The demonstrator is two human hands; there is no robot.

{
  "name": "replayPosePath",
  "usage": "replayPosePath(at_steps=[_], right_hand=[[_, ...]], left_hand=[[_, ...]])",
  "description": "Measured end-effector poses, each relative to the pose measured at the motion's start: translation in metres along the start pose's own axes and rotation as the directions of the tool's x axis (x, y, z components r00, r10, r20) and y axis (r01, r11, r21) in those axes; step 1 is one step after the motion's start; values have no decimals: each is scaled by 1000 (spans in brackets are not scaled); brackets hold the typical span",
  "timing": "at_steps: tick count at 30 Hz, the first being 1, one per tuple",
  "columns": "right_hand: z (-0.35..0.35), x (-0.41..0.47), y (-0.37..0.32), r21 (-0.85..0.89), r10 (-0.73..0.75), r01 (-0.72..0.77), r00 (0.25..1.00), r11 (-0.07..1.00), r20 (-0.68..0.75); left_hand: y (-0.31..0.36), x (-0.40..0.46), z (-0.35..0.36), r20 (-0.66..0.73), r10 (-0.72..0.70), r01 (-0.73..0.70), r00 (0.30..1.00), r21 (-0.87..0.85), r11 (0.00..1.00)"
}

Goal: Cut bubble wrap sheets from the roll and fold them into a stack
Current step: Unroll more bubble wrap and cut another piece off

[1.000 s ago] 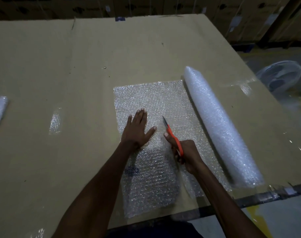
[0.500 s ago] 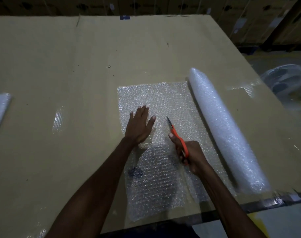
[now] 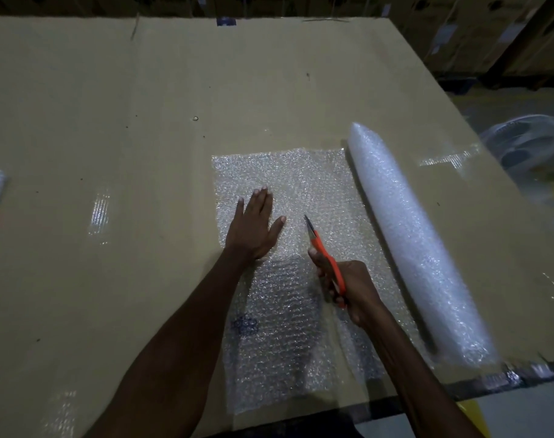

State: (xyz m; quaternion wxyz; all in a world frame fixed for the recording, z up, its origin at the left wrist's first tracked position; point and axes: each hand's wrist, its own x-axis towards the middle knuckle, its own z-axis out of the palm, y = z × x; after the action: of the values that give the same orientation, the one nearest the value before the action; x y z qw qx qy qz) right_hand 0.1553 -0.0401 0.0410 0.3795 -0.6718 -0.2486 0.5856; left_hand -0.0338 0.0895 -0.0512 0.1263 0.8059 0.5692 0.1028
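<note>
With the left hand point(image 3: 253, 229) pressing flat, fingers straight, on the bubble wrap sheet point(image 3: 288, 184) beside the roll point(image 3: 408, 235), the right hand point(image 3: 351, 289), gripping orange scissors point(image 3: 323, 251), should cut straight ahead, keeping the film taut.

Head view, downward (close overhead)

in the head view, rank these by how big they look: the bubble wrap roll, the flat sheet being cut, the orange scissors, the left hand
1. flat sheet
2. bubble wrap roll
3. left hand and orange scissors: too alike to rank; the right hand hides part of the scissors.
</note>
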Motion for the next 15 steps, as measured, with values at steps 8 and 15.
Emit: replayPosePath(at_steps=[8, 15], right_hand=[[3, 7, -3, -18, -28, 29, 1000, 999, 9], [8, 13, -8, -48, -47, 47, 999, 998, 4]], left_hand=[[2, -3, -1, 5, -21, 21, 1000, -21, 1000], [1, -8, 0, -9, -24, 24, 1000, -16, 1000]])
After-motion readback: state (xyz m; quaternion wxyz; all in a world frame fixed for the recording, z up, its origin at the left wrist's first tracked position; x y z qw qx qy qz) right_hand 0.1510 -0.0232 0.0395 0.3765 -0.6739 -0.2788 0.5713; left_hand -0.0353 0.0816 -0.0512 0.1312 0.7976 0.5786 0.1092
